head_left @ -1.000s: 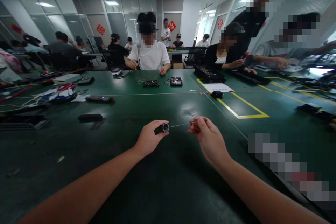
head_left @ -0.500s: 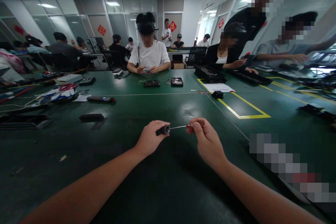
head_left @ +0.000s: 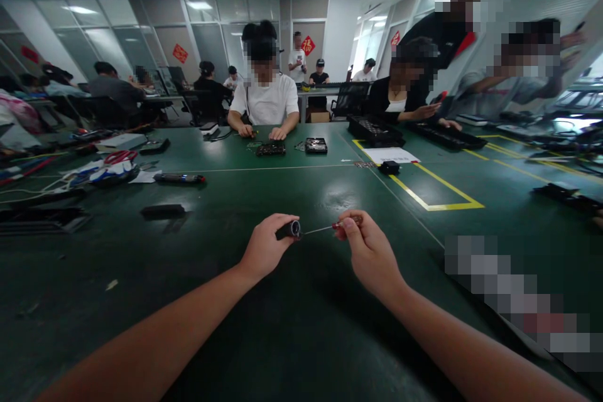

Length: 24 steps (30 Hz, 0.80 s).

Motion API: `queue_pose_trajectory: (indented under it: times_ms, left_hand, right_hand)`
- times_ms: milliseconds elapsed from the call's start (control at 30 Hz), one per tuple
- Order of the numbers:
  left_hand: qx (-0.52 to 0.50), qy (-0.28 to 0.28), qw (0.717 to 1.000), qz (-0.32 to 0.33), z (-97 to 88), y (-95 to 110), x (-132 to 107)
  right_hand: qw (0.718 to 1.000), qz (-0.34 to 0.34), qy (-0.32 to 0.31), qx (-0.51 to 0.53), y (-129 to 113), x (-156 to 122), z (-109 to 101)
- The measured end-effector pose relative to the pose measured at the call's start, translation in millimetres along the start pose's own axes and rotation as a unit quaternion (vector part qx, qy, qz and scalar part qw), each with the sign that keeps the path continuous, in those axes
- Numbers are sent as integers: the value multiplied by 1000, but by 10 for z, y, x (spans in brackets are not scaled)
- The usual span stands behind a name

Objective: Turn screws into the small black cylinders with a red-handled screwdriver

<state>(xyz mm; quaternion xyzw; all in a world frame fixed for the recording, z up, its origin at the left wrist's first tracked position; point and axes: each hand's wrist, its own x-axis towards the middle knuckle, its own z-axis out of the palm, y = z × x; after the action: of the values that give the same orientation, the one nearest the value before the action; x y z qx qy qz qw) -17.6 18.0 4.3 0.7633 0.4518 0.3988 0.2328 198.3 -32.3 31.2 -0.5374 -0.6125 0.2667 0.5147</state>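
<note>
My left hand [head_left: 264,244] is closed around a short black cylinder [head_left: 288,230], whose round open end with a pale rim faces right. Between the fingers and thumb of my right hand [head_left: 372,245] is a screwdriver [head_left: 338,225] with a reddish handle. Its thin metal shaft points left, and the tip is at the lower rim of the cylinder's open end; whether it touches, I cannot tell. Both hands are raised over the green table [head_left: 282,339]. Most of the cylinder's body is hidden by my left fingers.
A black block [head_left: 162,211] and a dark pen-like tool [head_left: 179,178] lie to the left, near tangled cables [head_left: 115,166]. Opposite sits a person in white [head_left: 266,100] behind two hard drives [head_left: 316,145]. A black tray [head_left: 375,130] and yellow tape [head_left: 455,206] are on the right.
The screwdriver tip has gone from inside the cylinder's opening to its lower rim, and the cylinder has tilted slightly. Across the table, the person in white has lowered their hands to the tabletop.
</note>
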Motion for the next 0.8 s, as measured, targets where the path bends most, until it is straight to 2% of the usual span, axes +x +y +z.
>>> queue_pose_trajectory:
  times_ms: [367, 633, 800]
  left_hand:
    - [0, 10, 1000, -13, 16, -11, 0]
    - [-5, 40, 999, -35, 0, -71, 6]
    - [-14, 33, 999, -32, -68, 64, 44]
  right_hand:
    - [999, 38, 0, -24, 38, 40, 23]
    - [999, 43, 12, -12, 55, 42, 19]
    - [999, 37, 24, 8, 61, 40, 11]
